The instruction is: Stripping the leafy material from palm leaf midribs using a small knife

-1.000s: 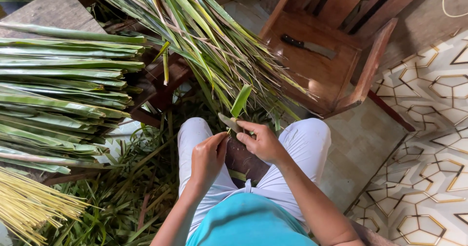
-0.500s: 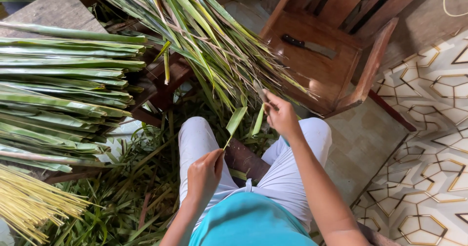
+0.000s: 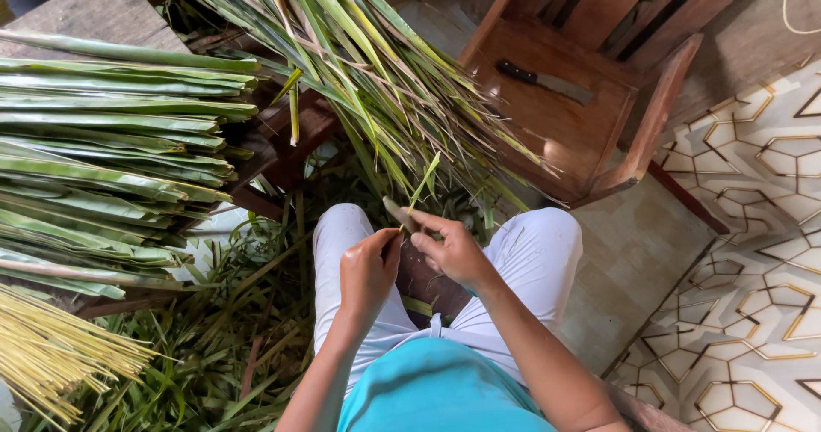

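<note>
My left hand [image 3: 368, 268] pinches the lower end of a thin green palm leaf strip [image 3: 422, 183] that rises between my knees. My right hand [image 3: 451, 245] is closed on a small knife [image 3: 398, 213], its blade laid against the strip just above my left fingers. Both hands sit close together over my lap, above a dark wooden seat edge [image 3: 428, 282].
A pile of loose palm fronds [image 3: 368, 64] leans in front of me. Stacked flat green leaves [image 3: 111, 158] lie at left, a bundle of yellow leaf ribs [image 3: 60, 355] at lower left. A wooden chair [image 3: 564, 115] holds a second knife [image 3: 546, 80]. Leaf scraps [image 3: 214, 346] cover the floor.
My right hand swung out to the right and up, splitting the leaf blade away, then came back to my left hand. The strip is now narrower than a second ago.
</note>
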